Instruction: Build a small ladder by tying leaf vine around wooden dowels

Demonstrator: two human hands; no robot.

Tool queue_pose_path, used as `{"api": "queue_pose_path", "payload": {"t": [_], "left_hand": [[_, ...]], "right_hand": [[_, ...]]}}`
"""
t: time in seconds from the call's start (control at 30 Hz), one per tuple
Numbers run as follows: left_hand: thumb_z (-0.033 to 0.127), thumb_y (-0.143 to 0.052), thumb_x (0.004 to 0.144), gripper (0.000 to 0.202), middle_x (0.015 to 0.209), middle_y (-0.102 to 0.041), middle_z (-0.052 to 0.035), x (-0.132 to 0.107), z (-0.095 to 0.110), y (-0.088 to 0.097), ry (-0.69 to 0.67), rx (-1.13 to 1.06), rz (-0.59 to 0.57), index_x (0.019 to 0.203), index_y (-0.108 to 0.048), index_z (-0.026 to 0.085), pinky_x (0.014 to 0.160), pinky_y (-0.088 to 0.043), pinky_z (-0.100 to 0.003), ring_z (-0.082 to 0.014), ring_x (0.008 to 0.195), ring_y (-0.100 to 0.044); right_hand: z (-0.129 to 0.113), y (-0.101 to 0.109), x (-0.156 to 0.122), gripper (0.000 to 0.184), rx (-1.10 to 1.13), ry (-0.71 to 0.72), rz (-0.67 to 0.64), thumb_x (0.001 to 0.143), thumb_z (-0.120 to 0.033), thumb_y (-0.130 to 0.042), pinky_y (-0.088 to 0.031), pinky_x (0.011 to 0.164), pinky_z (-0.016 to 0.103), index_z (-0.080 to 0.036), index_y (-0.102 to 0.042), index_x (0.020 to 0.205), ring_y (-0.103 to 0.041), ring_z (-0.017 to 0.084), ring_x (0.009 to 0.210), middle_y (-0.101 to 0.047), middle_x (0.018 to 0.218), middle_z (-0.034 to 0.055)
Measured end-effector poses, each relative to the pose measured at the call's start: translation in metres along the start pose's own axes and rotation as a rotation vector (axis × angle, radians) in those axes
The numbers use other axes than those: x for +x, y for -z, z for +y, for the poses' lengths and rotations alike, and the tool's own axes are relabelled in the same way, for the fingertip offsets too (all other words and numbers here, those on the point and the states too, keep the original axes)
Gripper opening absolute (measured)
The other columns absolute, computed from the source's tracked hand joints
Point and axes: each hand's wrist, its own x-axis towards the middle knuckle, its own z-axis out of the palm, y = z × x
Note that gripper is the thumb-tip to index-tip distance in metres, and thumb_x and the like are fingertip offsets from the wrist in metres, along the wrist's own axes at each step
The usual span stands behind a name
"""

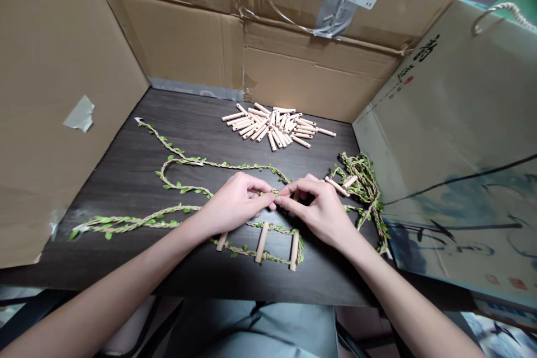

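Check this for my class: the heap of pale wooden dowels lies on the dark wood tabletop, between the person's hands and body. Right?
No: the heap of dowels lies on the dark wood tabletop beyond the left hand and right hand, the head view shows.

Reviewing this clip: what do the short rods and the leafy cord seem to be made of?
The short rods look like unfinished pale wood dowels: matte and light, with no visible paint or gloss. The leafy cord seems to be natural twisted twine, its strands showing. The green leaves look thin, perhaps fabric or plastic; they're too small to tell.
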Motion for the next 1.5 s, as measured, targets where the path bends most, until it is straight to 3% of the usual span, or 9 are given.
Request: {"api": "queue_pose_path", "payload": {"t": [0.13, 0.27, 0.63, 0.77, 0.97, 1.13, 1.5], "left_hand": [[0.040, -0.064, 0.090, 0.028, 0.063, -0.066, -0.0002, 0.0006, -0.0012, -0.0016, -0.057, 0.010, 0.076, 0.086, -0.076, 0.015, 0.056, -0.043, -0.022, -0.0119, 0.056, -0.058], [0.040, -0.068, 0.089, 0.025, 0.070, -0.068, -0.0004, 0.0015, -0.0034, -0.0010, -0.093, -0.117, 0.041, 0.092, -0.070, 0.015, 0.063, -0.052, -0.023, -0.0142, 0.064, -0.066], [0.046, -0.054, 0.100, 0.031, 0.073, -0.062, 0.0020, -0.0023, -0.0009, 0.0041, -0.066, -0.052, -0.080, 0.096, -0.063, 0.017, 0.061, -0.046, -0.022, -0.0116, 0.065, -0.057], [0.052, -0.052, 0.100, 0.037, 0.070, -0.056, 0.0031, -0.0017, -0.0037, 0.0043, -0.019, -0.037, -0.082, 0.098, -0.065, 0.017, 0.056, -0.041, -0.023, -0.0109, 0.060, -0.051], [0.049, -0.055, 0.098, 0.034, 0.069, -0.056, 0.0034, 0.0001, -0.0038, 0.0049, -0.014, -0.048, -0.082, 0.096, -0.066, 0.017, 0.056, -0.040, -0.023, -0.0109, 0.059, -0.050], [0.040, -0.059, 0.094, 0.024, 0.063, -0.055, 0.0049, 0.0001, 0.0004, 0.0046, -0.035, 0.025, -0.059, 0.092, -0.066, 0.017, 0.054, -0.037, -0.023, -0.0111, 0.056, -0.049], [0.045, -0.054, 0.099, 0.030, 0.068, -0.060, 0.0036, -0.0021, 0.0008, 0.0036, -0.066, 0.028, -0.069, 0.099, -0.066, 0.017, 0.058, -0.039, -0.025, -0.0121, 0.059, -0.052]], "right_hand": [[0.0016, 0.0001, 0.0008, 0.015, 0.063, -0.048, -0.022, 0.091, -0.034, -0.078, -0.040, 0.069, 0.031, -0.021, -0.081, 0.086, -0.056, 0.017, 0.070, -0.072, 0.075, 0.0022], [0.0041, 0.0011, 0.0015, 0.024, 0.141, -0.103, -0.064, 0.092, -0.043, -0.076, -0.041, 0.064, 0.029, -0.019, -0.080, 0.089, -0.057, 0.015, 0.067, -0.073, 0.082, 0.0031], [0.0032, 0.0024, 0.0005, 0.021, 0.208, -0.109, -0.130, 0.093, -0.040, -0.073, -0.044, 0.063, 0.028, -0.019, -0.077, 0.091, -0.061, 0.015, 0.066, -0.073, 0.079, 0.0019], [0.0044, 0.0020, 0.0010, 0.024, 0.237, -0.107, -0.120, 0.091, -0.041, -0.076, -0.044, 0.066, 0.029, -0.019, -0.080, 0.100, -0.060, 0.015, 0.067, -0.075, 0.079, 0.0022], [0.0037, 0.0021, 0.0018, 0.023, 0.232, -0.113, -0.101, 0.090, -0.041, -0.077, -0.043, 0.063, 0.029, -0.018, -0.081, 0.092, -0.059, 0.015, 0.062, -0.073, 0.073, 0.0025], [0.0046, 0.0019, 0.0016, 0.024, 0.246, -0.118, -0.138, 0.091, -0.041, -0.075, -0.043, 0.062, 0.028, -0.018, -0.080, 0.089, -0.058, 0.014, 0.060, -0.072, 0.073, 0.0021], [0.0071, 0.0019, 0.0026, 0.036, 0.345, -0.156, -0.216, 0.090, -0.052, -0.075, -0.046, 0.060, 0.026, -0.017, -0.076, 0.095, -0.058, 0.013, 0.059, -0.071, 0.077, 0.0020]]}}
